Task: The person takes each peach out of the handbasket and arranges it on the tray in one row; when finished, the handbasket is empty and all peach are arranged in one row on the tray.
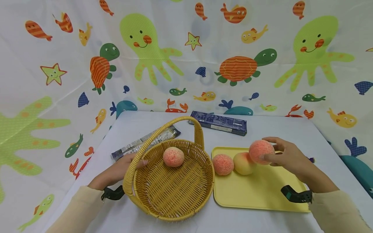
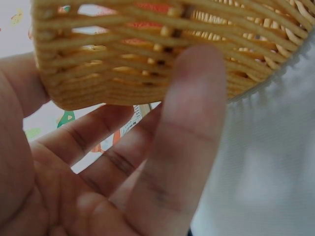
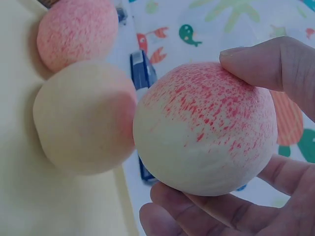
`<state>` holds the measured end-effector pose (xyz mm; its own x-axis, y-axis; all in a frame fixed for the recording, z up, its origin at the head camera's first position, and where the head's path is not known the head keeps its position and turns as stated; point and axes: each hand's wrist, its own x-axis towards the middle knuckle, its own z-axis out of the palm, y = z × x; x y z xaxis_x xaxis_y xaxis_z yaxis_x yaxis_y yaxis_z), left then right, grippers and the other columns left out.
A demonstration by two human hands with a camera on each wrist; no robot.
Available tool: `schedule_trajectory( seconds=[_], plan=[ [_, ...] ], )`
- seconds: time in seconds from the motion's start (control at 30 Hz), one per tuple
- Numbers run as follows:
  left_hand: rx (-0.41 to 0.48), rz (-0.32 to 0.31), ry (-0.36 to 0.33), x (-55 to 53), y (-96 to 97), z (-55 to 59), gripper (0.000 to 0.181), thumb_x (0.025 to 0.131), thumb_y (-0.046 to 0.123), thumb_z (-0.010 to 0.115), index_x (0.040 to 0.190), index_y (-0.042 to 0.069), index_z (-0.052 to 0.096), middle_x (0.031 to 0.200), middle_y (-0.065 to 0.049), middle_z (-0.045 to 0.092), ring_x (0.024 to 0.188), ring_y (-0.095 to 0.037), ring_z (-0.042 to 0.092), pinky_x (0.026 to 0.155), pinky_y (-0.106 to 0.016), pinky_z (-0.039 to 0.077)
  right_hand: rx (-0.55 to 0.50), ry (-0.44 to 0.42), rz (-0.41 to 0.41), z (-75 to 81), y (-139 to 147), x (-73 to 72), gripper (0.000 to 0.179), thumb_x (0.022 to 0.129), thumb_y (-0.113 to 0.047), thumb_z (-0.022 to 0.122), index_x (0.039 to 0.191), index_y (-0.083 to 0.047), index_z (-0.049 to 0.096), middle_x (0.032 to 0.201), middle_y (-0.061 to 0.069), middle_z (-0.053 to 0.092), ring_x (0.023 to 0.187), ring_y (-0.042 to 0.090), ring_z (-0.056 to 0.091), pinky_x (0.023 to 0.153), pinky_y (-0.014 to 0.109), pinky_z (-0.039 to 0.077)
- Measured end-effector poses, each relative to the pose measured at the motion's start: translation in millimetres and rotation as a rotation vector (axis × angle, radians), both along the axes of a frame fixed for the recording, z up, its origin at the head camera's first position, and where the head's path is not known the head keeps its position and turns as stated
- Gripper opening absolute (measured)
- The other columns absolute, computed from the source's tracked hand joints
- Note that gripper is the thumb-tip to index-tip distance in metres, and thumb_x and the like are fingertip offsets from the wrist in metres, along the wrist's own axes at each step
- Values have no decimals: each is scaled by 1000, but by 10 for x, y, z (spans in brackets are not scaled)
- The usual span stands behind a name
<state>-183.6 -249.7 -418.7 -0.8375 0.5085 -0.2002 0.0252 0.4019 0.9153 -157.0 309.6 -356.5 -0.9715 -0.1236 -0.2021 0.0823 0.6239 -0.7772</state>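
My right hand [image 1: 291, 160] holds a peach [image 1: 261, 152] over the back of a yellow tray [image 1: 259, 194], thumb on one side and fingers on the other. The right wrist view shows this peach [image 3: 206, 128] as pale below and speckled red on top. Two more peaches lie on the tray: a pinkish one [image 1: 222, 164] by the basket and a yellowish one [image 1: 244, 163] beside it. At the left side of the wicker basket [image 1: 172, 215], my left hand [image 1: 123, 166] grips its wall, with the thumb [image 2: 192, 108] against the weave. One peach [image 1: 173, 157] sits inside the basket.
Behind the basket lies a long silvery packet [image 1: 157, 137] with dark ends. A dark blue box [image 1: 218, 123] rests farther back on the white table. The basket's tall arched handle [image 1: 175, 120] rises above its rim. A curtain printed with sea animals hangs behind.
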Motion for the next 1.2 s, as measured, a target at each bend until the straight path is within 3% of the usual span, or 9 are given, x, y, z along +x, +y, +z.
schedule_trajectory(
  seconds=[0.2, 0.7, 1.2],
  plan=[
    [4, -1, -5, 0, -2, 2, 43, 109, 28, 56, 141, -1, 57, 115, -23, 73, 89, -31, 78, 74, -39, 65, 14, -8, -21, -68, 102, 5, 75, 96, -30, 72, 157, -3, 37, 128, 24, 60, 98, 26, 64, 82, 35, 59],
    [17, -3, -8, 11, -4, -22, 45, 110, 27, 54, 144, -2, 53, 115, -25, 72, 89, -33, 78, 73, -40, 65, -15, -74, -77, -299, 288, -33, 78, 98, -32, 70, 158, 1, 33, 127, 25, 59, 99, 23, 66, 85, 41, 63],
    [1, -3, 3, 4, -3, -5, 48, 109, 28, 55, 149, 0, 49, 115, -23, 73, 88, -33, 78, 74, -39, 65, -40, -94, -68, -460, 335, -51, 79, 97, -32, 72, 156, 3, 34, 123, 23, 63, 99, 21, 66, 85, 41, 62]
  ],
)
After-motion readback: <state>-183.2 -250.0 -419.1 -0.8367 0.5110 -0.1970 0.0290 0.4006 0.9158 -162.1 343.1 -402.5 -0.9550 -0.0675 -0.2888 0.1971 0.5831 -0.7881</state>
